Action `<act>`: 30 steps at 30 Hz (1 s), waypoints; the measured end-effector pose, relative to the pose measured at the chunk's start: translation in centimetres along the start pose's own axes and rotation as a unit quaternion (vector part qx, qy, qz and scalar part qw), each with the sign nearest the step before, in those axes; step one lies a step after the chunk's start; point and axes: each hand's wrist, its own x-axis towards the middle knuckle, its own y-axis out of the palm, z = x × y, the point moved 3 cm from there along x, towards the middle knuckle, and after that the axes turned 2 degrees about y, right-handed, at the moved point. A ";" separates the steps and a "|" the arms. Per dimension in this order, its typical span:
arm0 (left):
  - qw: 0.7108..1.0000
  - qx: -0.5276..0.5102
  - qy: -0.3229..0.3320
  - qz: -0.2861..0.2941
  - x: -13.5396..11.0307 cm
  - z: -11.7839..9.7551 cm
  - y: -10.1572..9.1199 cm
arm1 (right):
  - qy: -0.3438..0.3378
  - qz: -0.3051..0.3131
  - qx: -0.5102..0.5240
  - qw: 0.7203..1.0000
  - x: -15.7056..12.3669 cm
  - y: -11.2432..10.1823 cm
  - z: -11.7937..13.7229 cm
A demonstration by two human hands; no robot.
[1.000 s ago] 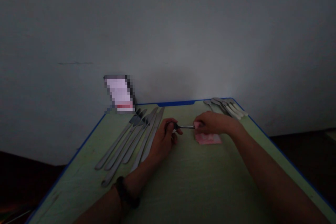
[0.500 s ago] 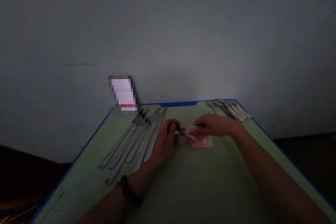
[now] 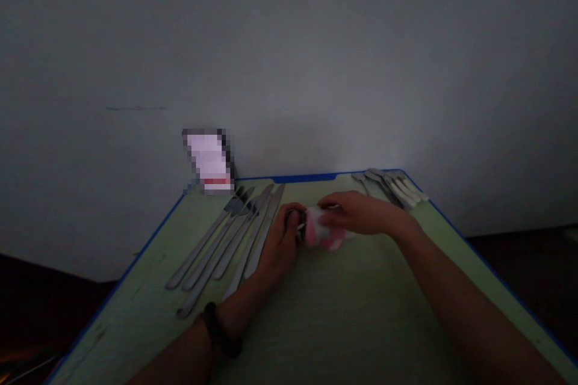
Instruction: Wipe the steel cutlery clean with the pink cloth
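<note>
My left hand (image 3: 282, 240) is closed around a dark, shiny metal piece of cutlery (image 3: 301, 227); my fingers hide most of it, so its exact kind is unclear. My right hand (image 3: 356, 212) pinches a pink and white cloth (image 3: 320, 230), which is bunched up against the metal piece beside my left fingers. Both hands meet just above the middle of the table. Close to my left wrist, several long table knives (image 3: 217, 246) lie fanned out, handles toward me, the nearest ones partly covered by my left forearm.
Several spoons and pale-handled pieces of cutlery (image 3: 401, 189) lie at the table's far right corner. A blurred-out phone-like device (image 3: 210, 159) leans on the wall (image 3: 289, 60) at the back left. The green table (image 3: 343, 313) has a blue edge.
My right hand has moved left with the cloth, bringing it from beside the metal piece up against it. The cloth is now more bunched. My left hand keeps its grip.
</note>
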 end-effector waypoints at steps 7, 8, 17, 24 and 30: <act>0.992 0.103 0.068 0.036 -0.6 -0.4 0.2 | -0.029 0.083 -0.068 0.994 0.3 1.3 -0.4; 0.988 0.121 0.085 0.042 -0.6 -0.5 0.3 | -0.035 0.088 -0.070 0.993 0.2 1.3 -0.5; 0.964 0.229 0.045 0.129 -0.2 -0.3 0.5 | -0.015 0.133 -0.022 0.991 -0.3 1.2 -1.3; 0.954 0.259 0.078 0.132 -0.3 -0.7 0.5 | -0.005 0.054 0.048 0.997 -0.3 0.3 -1.1; 0.942 0.301 0.093 0.116 -0.3 -0.8 0.6 | -0.023 0.141 -0.007 0.990 -0.2 1.3 -0.6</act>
